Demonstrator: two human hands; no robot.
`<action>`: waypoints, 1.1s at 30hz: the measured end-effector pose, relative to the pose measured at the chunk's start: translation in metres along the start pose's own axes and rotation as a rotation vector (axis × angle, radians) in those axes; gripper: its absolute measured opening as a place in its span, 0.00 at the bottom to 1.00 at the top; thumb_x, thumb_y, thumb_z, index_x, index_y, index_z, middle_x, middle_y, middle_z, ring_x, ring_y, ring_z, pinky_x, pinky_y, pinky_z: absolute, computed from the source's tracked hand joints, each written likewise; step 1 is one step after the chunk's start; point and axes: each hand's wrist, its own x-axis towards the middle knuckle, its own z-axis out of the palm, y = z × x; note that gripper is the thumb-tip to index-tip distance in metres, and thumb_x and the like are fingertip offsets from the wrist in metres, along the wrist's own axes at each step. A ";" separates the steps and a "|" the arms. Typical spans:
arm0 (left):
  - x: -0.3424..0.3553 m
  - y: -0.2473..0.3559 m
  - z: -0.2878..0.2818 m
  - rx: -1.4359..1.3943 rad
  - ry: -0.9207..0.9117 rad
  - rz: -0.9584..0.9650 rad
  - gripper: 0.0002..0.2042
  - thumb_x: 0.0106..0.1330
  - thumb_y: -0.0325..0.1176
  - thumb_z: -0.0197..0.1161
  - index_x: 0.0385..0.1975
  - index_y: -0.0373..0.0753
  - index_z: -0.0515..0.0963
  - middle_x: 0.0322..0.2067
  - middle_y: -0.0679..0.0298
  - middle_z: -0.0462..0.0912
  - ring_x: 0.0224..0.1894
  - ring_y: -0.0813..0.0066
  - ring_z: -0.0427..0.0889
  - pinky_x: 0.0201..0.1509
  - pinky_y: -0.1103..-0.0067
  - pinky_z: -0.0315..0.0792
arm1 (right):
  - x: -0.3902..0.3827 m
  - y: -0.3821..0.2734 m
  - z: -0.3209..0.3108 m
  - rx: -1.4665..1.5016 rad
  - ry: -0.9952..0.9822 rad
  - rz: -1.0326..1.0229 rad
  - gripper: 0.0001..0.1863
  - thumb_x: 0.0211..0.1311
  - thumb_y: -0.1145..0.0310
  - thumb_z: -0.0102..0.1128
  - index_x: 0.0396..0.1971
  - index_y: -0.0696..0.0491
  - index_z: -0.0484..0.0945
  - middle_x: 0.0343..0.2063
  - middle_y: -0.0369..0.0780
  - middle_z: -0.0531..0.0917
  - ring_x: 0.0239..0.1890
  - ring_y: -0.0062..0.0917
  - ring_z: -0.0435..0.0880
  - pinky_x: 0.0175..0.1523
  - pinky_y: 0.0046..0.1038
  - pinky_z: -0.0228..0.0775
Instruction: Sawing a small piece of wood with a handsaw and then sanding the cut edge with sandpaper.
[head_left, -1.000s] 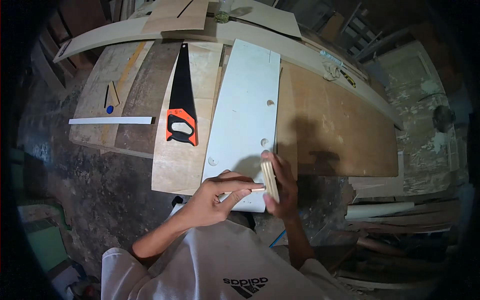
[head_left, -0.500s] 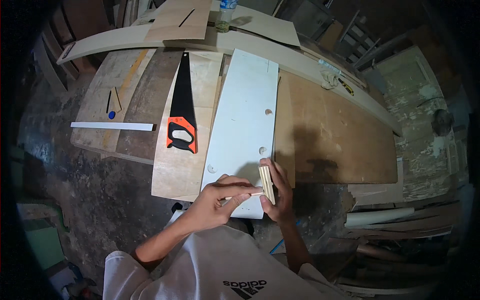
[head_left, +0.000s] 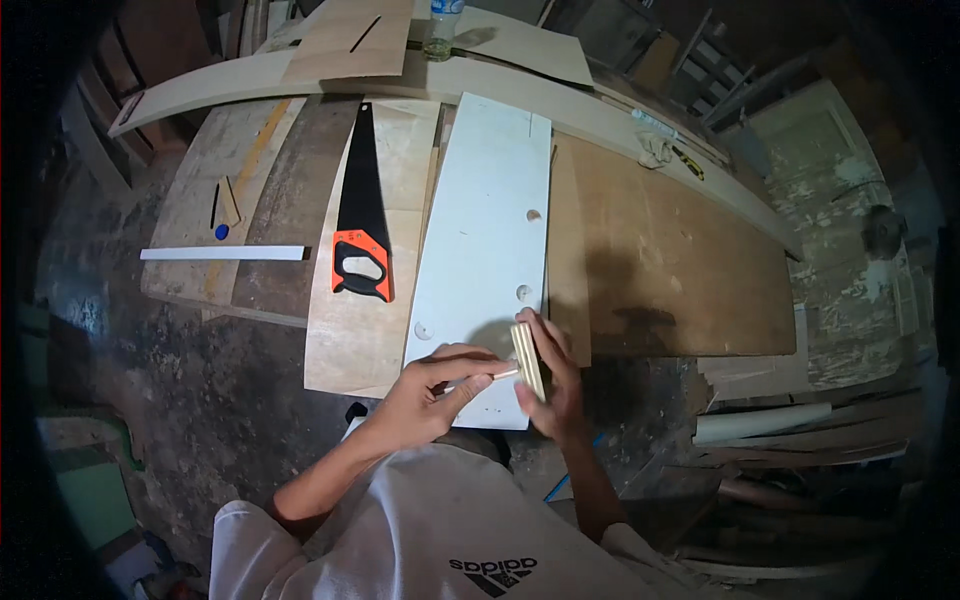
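Note:
Above the near end of a white board (head_left: 475,235), both my hands are close together. My left hand (head_left: 425,395) pinches a thin pale wooden stick (head_left: 508,373) between thumb and fingers. The stick's tip meets the side of a small ridged wooden block (head_left: 527,362); whether it enters the block I cannot tell. My right hand (head_left: 558,385) grips that block, thumb at its lower end and fingers along its far side. Round shallow recesses (head_left: 523,293) mark the board. Left of it, a handsaw (head_left: 362,215) with an orange and black handle lies on a plywood sheet (head_left: 345,345).
A white strip (head_left: 225,253), a blue round cap (head_left: 222,232) and a small wooden wedge (head_left: 229,203) lie at left. A clear bottle (head_left: 440,35) stands at the back. A yellow-black cutter (head_left: 688,165) lies beside a crumpled cloth (head_left: 655,150) on the long curved board.
The block in my right hand has tilted and shifted slightly left and up. My left hand still pinches the stick against it. The whole view has shifted slightly.

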 end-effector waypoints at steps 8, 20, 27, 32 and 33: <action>0.001 -0.011 0.002 -0.435 0.169 -0.288 0.20 0.79 0.34 0.56 0.68 0.38 0.71 0.53 0.66 0.80 0.52 0.81 0.77 0.59 0.81 0.69 | -0.034 0.019 0.052 1.069 0.345 0.576 0.41 0.74 0.45 0.54 0.76 0.54 0.54 0.67 0.43 0.69 0.67 0.32 0.70 0.69 0.37 0.64; -0.004 -0.019 0.005 0.088 0.193 0.084 0.20 0.70 0.20 0.63 0.62 0.33 0.75 0.56 0.57 0.76 0.62 0.70 0.75 0.68 0.75 0.70 | -0.016 -0.022 0.071 0.495 0.124 0.250 0.45 0.70 0.61 0.58 0.78 0.61 0.44 0.73 0.50 0.57 0.74 0.37 0.56 0.76 0.37 0.49; -0.014 -0.023 0.000 -0.065 0.250 0.152 0.18 0.65 0.19 0.68 0.56 0.37 0.83 0.54 0.59 0.79 0.50 0.74 0.83 0.51 0.81 0.82 | -0.011 -0.035 0.085 0.261 0.199 0.103 0.46 0.70 0.48 0.44 0.77 0.63 0.45 0.72 0.56 0.57 0.73 0.44 0.54 0.75 0.43 0.43; -0.018 -0.019 -0.008 0.087 0.294 0.219 0.19 0.64 0.19 0.69 0.55 0.37 0.83 0.54 0.58 0.80 0.48 0.73 0.85 0.48 0.81 0.82 | -0.006 -0.051 0.082 0.184 0.124 0.095 0.44 0.72 0.49 0.40 0.77 0.65 0.47 0.71 0.56 0.60 0.72 0.45 0.56 0.75 0.45 0.40; -0.018 -0.018 -0.008 0.125 0.306 0.251 0.19 0.64 0.19 0.69 0.55 0.37 0.83 0.53 0.58 0.80 0.48 0.73 0.85 0.47 0.81 0.82 | -0.006 -0.051 0.084 0.183 0.120 0.093 0.44 0.72 0.49 0.40 0.77 0.65 0.47 0.71 0.56 0.60 0.72 0.45 0.56 0.75 0.45 0.40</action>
